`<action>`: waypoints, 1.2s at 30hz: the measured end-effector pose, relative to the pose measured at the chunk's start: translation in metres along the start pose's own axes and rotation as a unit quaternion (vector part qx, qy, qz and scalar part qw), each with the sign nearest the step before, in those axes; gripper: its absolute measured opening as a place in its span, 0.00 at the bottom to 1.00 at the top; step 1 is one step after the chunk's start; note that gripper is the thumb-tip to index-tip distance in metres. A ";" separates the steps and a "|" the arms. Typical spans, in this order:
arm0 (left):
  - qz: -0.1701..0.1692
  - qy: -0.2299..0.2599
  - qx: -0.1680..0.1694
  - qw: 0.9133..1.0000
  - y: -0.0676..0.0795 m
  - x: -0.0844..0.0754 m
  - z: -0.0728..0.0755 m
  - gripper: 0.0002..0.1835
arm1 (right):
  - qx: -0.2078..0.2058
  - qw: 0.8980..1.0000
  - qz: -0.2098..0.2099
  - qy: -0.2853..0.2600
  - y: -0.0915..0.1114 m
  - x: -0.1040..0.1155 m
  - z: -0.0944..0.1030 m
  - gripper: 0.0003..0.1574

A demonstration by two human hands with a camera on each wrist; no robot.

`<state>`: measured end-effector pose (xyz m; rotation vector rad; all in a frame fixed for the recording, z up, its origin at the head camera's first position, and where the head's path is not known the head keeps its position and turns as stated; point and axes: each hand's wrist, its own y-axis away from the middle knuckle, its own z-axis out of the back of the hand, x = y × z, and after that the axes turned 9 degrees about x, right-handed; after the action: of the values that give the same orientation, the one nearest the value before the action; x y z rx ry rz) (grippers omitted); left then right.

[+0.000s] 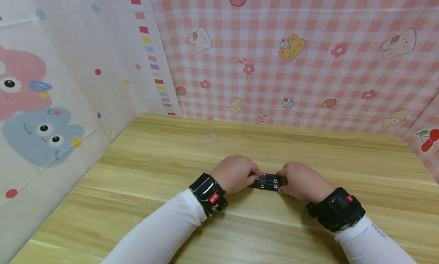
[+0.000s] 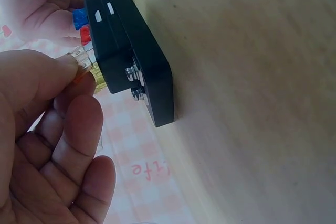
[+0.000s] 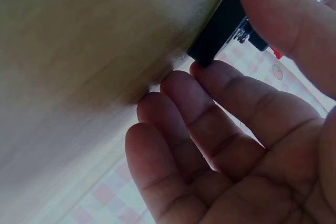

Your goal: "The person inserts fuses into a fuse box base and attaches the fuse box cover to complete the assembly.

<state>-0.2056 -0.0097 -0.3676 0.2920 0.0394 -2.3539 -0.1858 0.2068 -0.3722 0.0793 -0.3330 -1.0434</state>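
A black fuse block (image 2: 139, 51) with metal screw terminals lies on the wooden table between the two hands. Blue (image 2: 80, 19), red (image 2: 85, 34) and yellow (image 2: 98, 78) blade fuses stick out of its top in the left wrist view. My left hand (image 1: 234, 174) pinches a small clear blade fuse (image 2: 81, 57) between thumb and index finger, right at the top of the block. The right hand (image 1: 302, 182) grips the block's right end, thumb on the near side and index finger opposite; its other fingertips rest near the tabletop.
Behind the left hand, a clear plastic cover (image 1: 208, 140) lies on the wooden table (image 1: 144, 172). A pink checked cloth (image 1: 260, 81) hangs along the back edge, and a white printed cloth (image 1: 75, 65) hangs at the left. Both wrists wear black camera straps.
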 end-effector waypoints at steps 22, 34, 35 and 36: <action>-0.010 -0.034 0.001 0.999 0.000 -0.002 -0.002 0.05 | -0.001 1.000 -0.002 -0.003 0.000 0.001 0.000 0.17; -0.020 -0.050 -0.009 0.998 -0.001 -0.003 -0.003 0.05 | 0.000 1.000 -0.005 -0.006 0.000 0.001 0.000 0.17; -0.021 -0.053 -0.009 0.998 -0.001 -0.004 -0.003 0.05 | 0.000 1.000 -0.005 -0.007 0.000 0.001 0.000 0.17; -0.022 -0.056 -0.010 0.998 -0.001 -0.004 -0.002 0.05 | -0.001 1.000 -0.006 -0.007 0.000 0.001 0.000 0.17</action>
<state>-0.2033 -0.0060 -0.3691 0.1510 0.0152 -2.4078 -0.1859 0.2062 -0.3718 0.0715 -0.3447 -1.0561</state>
